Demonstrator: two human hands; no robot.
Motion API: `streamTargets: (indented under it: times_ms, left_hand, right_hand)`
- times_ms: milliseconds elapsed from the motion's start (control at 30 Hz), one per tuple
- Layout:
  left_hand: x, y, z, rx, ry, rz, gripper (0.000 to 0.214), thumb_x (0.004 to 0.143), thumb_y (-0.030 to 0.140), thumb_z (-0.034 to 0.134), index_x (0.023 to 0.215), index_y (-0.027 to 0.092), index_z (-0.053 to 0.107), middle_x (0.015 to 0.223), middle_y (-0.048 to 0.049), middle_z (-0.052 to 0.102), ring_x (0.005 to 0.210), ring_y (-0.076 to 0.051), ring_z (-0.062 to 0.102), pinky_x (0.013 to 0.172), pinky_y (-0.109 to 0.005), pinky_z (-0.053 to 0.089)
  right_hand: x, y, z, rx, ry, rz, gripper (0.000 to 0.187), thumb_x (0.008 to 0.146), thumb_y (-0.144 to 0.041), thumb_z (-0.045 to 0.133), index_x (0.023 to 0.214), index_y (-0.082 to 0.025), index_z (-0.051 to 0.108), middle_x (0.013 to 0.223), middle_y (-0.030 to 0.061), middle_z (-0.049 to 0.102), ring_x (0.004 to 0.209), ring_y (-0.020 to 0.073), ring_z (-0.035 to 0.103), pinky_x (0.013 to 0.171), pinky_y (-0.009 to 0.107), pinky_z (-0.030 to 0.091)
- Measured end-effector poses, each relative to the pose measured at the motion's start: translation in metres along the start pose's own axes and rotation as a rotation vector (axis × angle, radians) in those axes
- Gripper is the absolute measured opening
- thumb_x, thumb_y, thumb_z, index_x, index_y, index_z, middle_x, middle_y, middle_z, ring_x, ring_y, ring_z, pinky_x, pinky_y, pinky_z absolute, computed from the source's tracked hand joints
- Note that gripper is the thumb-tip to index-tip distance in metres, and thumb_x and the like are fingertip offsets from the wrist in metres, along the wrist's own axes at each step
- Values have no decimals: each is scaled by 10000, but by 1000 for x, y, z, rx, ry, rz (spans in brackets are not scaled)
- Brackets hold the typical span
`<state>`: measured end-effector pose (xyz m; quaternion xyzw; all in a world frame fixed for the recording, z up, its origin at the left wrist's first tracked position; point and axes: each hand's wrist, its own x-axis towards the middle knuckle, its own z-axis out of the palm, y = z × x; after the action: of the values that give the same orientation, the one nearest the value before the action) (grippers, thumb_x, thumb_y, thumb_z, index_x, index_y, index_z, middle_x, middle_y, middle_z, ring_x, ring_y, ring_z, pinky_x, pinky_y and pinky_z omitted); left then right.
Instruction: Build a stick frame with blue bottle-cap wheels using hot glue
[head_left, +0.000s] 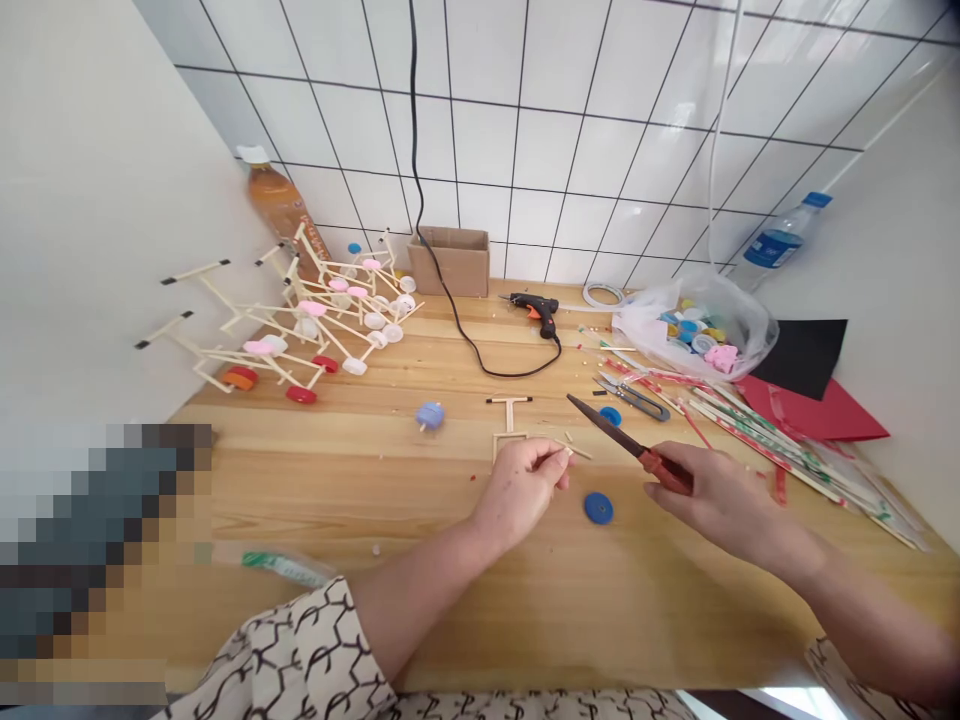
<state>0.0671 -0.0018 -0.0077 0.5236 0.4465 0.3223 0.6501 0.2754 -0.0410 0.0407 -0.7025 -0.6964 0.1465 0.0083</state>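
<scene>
My left hand (525, 490) is closed in a pinch around a thin pale wooden stick (583, 453), most of it hidden by the fingers. My right hand (720, 495) is wrapped around the red-orange handle of a pointed tool with a long dark blade (604, 422); whether it is a knife or closed scissors I cannot tell. The blade points up and left, apart from the stick. Just beyond my left hand lies a small stick frame (510, 415) with black-tipped ends. A blue bottle cap (598, 508) rests between my hands, and another blue cap (610, 415) lies behind the blade.
Several stick cars with cap wheels (315, 310) crowd the left back. A glue gun (534, 310), its black cord and a cardboard box (450, 262) stand behind. To the right are thread snips (637, 397), a bag of caps (697, 330) and bundled sticks (787, 455).
</scene>
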Motion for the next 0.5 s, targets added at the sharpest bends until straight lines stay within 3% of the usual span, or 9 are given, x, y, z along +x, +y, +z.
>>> streamTargets:
  times_ms: [233,500]
  left_hand:
    - [3,8,-11,-217,6,23,240,743,355,594,735,123,656,559,9,532,441,-50,385,407,-179,254]
    - [6,29,-34,-420,151,42,258,627,347,732,727,114,682,565,9,541,447,-37,406,404,-171,271]
  right_hand:
    - [-21,46,11,-64,80,4,315,762,-516,532,790,-210,601,736,63,671,645,226,616,545,301,415]
    - [-17,78,23,-142,110,-68,428,772,-548,518,948,-174,631,942,139,666,849,287,632,706,391,495]
